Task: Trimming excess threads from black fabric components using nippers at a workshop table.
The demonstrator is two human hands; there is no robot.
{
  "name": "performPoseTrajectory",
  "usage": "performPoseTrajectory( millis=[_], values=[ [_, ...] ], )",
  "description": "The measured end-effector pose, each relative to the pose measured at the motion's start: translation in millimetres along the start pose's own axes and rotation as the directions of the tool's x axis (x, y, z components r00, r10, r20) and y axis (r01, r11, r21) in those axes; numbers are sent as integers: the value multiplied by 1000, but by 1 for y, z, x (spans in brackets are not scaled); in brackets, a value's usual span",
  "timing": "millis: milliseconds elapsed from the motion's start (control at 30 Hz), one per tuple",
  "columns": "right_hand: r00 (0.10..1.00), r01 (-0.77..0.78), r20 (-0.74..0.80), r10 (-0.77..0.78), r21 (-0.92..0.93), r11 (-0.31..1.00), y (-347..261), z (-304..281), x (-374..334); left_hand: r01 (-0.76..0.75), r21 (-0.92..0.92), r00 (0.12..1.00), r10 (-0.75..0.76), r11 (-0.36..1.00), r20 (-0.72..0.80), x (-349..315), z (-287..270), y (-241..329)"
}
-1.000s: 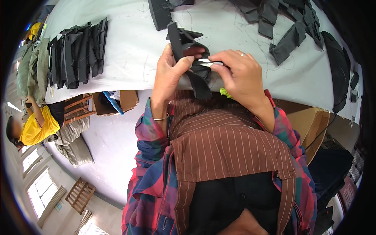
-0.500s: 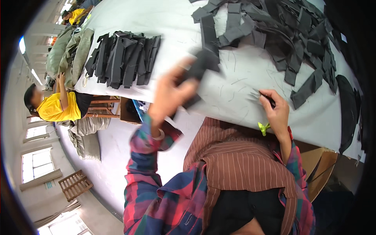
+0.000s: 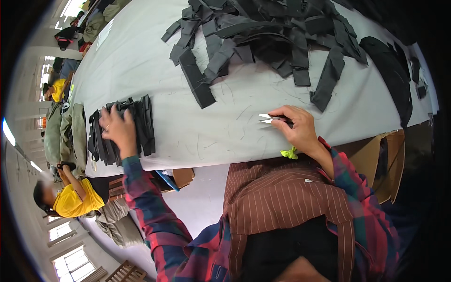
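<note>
the person's right hand (image 3: 303, 126) pinches a pair of small thread snips (image 3: 283, 119) between thumb and fingers, the two pale blades parted and pointing left above the worktop (image 3: 197, 145); the dark handle is partly covered by the grip. the left hand (image 3: 120, 131) has its fingers spread and slightly blurred over a row of dark strips (image 3: 146, 122) near the left part of the worktop's front edge. whether the fingertips press on those strips cannot be told. they lie close together, side by side, with their long sides running toward the person.

a bright yellow-green scrap (image 3: 290, 152) sits just below the right wrist, by the worktop's edge. between the two hands, loose thread ends (image 3: 243, 112) are scattered on the pale cover. farther back lies a tangled heap of dark fabric pieces (image 3: 282, 42), overlapping at many angles, with one straight piece (image 3: 196, 80) reaching forward at its left. a black rounded item (image 3: 390, 77) rests near the right side.

below the right end stands an open cardboard box (image 3: 387, 167). away to the left, past olive cloth (image 3: 70, 136) draped at the worktop's side, is a co-worker in a yellow shirt (image 3: 75, 199).
</note>
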State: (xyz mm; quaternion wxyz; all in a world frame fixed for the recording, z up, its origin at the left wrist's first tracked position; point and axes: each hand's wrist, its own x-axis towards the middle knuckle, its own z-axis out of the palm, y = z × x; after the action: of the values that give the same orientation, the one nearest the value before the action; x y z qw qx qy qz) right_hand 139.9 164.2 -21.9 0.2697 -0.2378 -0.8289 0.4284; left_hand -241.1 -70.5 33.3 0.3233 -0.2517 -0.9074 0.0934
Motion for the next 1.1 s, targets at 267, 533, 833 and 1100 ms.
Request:
performPoseTrajectory(
  millis=[267, 533, 833, 1100],
  values=[
    [999, 35, 26, -35, 16, 999, -8, 5, -2, 165, -684, 956, 55, 710, 288, -8, 4, 177],
    [1000, 22, 9, -23, 41, 999, -1, 0, -6, 473, -874, 871, -89, -108, 482, -48, -62, 178],
    [980, 194, 37, -194, 1, 981, -25, 11, 16, 605, -586, 733, 90, -538, 674, -146, -116, 142],
    [837, 542, 45, -546, -204, 815, -60, 54, 51, 556, -537, 743, 89, -635, 663, -158, -123, 136]
  ],
)
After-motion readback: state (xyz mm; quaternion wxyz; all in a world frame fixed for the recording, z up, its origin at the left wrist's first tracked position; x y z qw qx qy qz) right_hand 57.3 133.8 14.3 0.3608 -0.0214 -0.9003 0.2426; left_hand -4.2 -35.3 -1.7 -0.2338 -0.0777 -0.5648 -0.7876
